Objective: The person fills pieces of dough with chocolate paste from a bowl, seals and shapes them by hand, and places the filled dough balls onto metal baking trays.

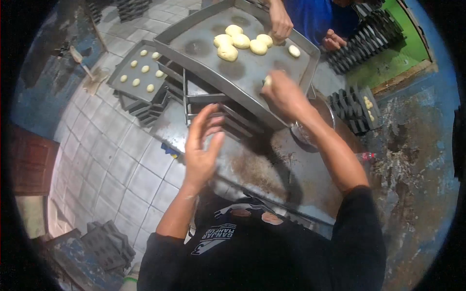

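Observation:
Several pale yellow dough balls (227, 52) lie in a loose cluster on a large metal tray (194, 29), raised on a stack of trays. One smaller dough piece (293, 51) sits apart near the right rim. Over the tray's near right part, my right hand (282, 92) is closed and blurred, with a bit of pale dough (267, 81) showing at its fingers. My left hand (203, 145) hovers in front of the tray stack, fingers spread and holding nothing. A co-worker's hand (280, 23) reaches onto the tray beside the dough balls.
Below the stack is a stained metal table (252, 167) with a round metal bowl (306, 133) at its right. Left of it stands another tray of dough pieces (127, 82). Stacked dark moulds (364, 46) line the right. A co-worker in blue (310, 19) faces me.

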Tool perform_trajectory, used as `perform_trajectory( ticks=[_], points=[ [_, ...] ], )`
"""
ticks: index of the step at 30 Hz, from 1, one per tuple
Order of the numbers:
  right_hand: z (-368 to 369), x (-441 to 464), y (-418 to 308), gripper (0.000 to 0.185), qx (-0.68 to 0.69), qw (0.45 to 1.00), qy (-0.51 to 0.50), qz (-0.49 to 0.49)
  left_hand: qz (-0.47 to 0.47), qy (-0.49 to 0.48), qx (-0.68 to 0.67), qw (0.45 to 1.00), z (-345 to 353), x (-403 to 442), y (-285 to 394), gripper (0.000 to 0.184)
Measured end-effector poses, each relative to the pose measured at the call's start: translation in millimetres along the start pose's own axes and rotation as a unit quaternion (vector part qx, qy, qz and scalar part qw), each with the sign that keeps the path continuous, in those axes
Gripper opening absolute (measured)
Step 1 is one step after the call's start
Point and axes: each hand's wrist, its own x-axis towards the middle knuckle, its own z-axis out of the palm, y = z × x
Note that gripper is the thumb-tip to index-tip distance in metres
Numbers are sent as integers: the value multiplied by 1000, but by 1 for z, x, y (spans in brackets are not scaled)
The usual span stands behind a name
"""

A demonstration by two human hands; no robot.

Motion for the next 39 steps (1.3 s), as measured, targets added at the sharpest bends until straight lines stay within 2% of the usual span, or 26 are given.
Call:
perform_trajectory(
  ticks=[1, 3, 4, 5, 6, 8, 9, 10, 12, 15, 16, 17, 18, 19, 20, 22, 23, 27, 28, 30, 32, 34, 35, 36, 38, 39],
  points=[
    [5, 6, 3, 51, -10, 1000, -7, 7, -15, 24, 0, 1000, -17, 1, -5, 59],
    [9, 17, 6, 61, -162, 978, -103, -84, -39, 61, 9, 997, -53, 0, -14, 56],
    [6, 24, 8, 61, -169, 976, -111, -82, -49, 68, 61, 995, -69, -1, -13, 55],
    [0, 33, 13, 66, 9, 991, -131, -22, -53, 74, 72, 993, -83, -2, -16, 51],
    [-2, 43, 17, 72, 189, 971, -142, 41, -55, 80, 87, 991, -93, -4, -19, 48],
    [19, 59, 19, 75, 211, 964, -155, 54, -71, 89, 79, 990, -103, -5, -20, 48],
    [46, 60, 16, 75, 66, 990, -122, -14, -81, 99, 77, 989, -107, -3, -21, 48],
    [56, 62, 3, 74, -82, 989, -88, -82, -84, 96, 76, 989, -107, 1, -23, 48],
    [56, 64, 1, 75, -101, 986, -100, -89, -99, 106, 51, 988, -105, 5, -24, 47],
    [37, 78, 10, 79, -50, 986, -114, -110, -84, 89, 30, 992, -103, 9, -32, 45],
    [17, 88, 4, 74, 119, 974, -193, -13, -74, 80, 45, 993, -98, 12, -26, 41],
    [1, 98, 1, 73, 282, 918, -268, 82, -83, 71, 48, 993, -95, 14, -23, 39],
    [-10, 111, 5, 75, 268, 939, -196, 89, -91, 62, 50, 993, -91, 15, -20, 38],
    [-7, 131, 13, 72, 292, 933, -164, 129, -81, 64, 39, 994, -85, 17, -15, 37],
    [-2, 146, 20, 69, 319, 923, -129, 171, -29, 49, 47, 997, -79, 20, -13, 36],
    [20, 159, -2, 62, 169, 974, 24, 147, -4, 42, 22, 999, -64, 22, -11, 34],
    [34, 154, -10, 50, 218, 970, 21, 101, 3, 49, 27, 998, -54, 23, -3, 32],
    [23, 120, -40, 36, 222, 970, 17, 98, -12, 31, 30, 999, -23, 7, 19, 36],
    [8, 95, -47, 36, 226, 969, 17, 98, -14, 31, 34, 999, -11, 2, 23, 36],
    [-18, 22, -64, 32, 328, 928, 168, 45, 67, 129, -42, 988, 33, -9, 32, 43],
    [-28, -68, -80, 28, 302, 932, 192, -49, 52, 168, -119, 977, 85, -20, 40, 43],
    [-24, -147, -73, 28, 264, 931, 214, -132, -68, 41, -171, 982, 112, -41, 29, 41],
    [-32, -185, -67, 29, 259, 935, 229, -75, -60, 52, -232, 970, 147, -55, 27, 37],
    [-29, -214, -53, 29, 262, 933, 242, -50, -76, 30, -226, 971, 169, -68, 19, 37],
    [-13, -265, -24, 30, 257, 899, 349, -62, -92, -22, -117, 989, 205, -102, -6, 34],
    [8, -295, -8, 33, 267, 909, 316, -57, -99, -36, -91, 990, 223, -120, -15, 39]
  ],
)
